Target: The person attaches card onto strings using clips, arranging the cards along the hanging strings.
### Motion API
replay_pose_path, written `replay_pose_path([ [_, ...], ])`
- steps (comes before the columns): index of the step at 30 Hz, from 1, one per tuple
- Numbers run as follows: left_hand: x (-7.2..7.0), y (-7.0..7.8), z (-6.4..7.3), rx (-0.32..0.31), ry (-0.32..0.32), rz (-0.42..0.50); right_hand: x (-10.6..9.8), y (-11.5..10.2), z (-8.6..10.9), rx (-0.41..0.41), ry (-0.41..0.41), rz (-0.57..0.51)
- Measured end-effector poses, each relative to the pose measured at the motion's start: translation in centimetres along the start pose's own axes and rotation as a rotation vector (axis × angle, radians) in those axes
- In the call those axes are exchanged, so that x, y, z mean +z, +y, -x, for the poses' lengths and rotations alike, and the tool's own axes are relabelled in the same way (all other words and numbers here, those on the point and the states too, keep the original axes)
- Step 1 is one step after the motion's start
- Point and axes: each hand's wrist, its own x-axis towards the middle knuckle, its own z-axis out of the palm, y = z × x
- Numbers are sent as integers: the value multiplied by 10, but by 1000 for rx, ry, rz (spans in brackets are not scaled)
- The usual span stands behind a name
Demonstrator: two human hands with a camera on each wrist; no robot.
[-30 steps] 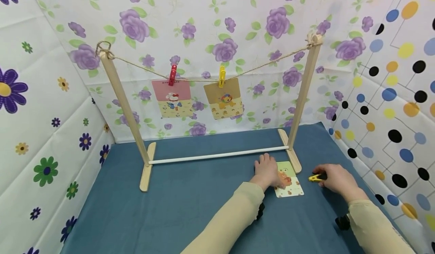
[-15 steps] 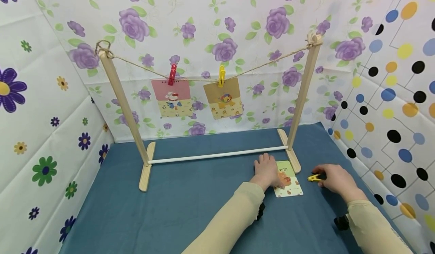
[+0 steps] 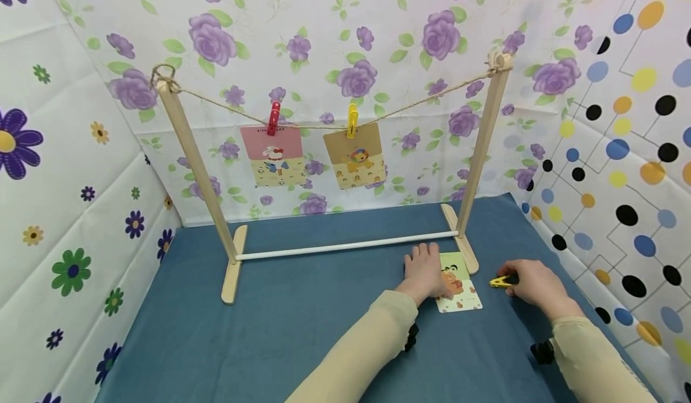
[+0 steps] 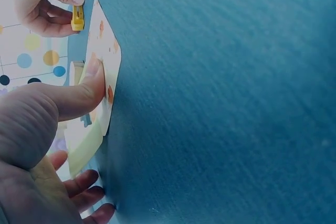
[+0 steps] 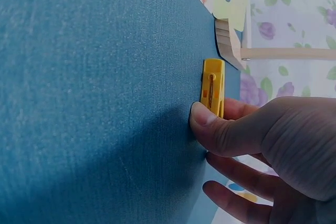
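In the head view my left hand [image 3: 424,272] is at the left edge of a green and cream picture card [image 3: 459,289] low over the blue cloth. Its thumb lies on the printed face and its fingers reach the far edge, pinching the card, which looks slightly bent in the left wrist view. To the right, my right hand [image 3: 534,283] pinches a yellow clothespin [image 5: 212,85] between thumb and index finger, just above the cloth. The clothespin's rear end is hidden by the fingers; the other fingers are loosely curled.
Behind the hands stands a wooden frame with a left post [image 3: 197,169], right post [image 3: 483,151], white crossbar [image 3: 345,247] and sagging rope [image 3: 421,104]. A red clothespin [image 3: 273,118] holds a pink card [image 3: 274,157]; another yellow clothespin [image 3: 352,120] holds a brown card [image 3: 355,160].
The card's far edge has risen slightly under my left hand. My right hand and its clothespin have stayed nearly still.
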Motion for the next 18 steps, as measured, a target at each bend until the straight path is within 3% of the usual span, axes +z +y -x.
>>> replay_pose_path([
  [11, -4, -4, 7, 29, 48, 67, 0, -4, 0, 19, -1, 5],
  [18, 7, -2, 7, 26, 97, 191, 0, -4, 2, 22, 0, 5],
])
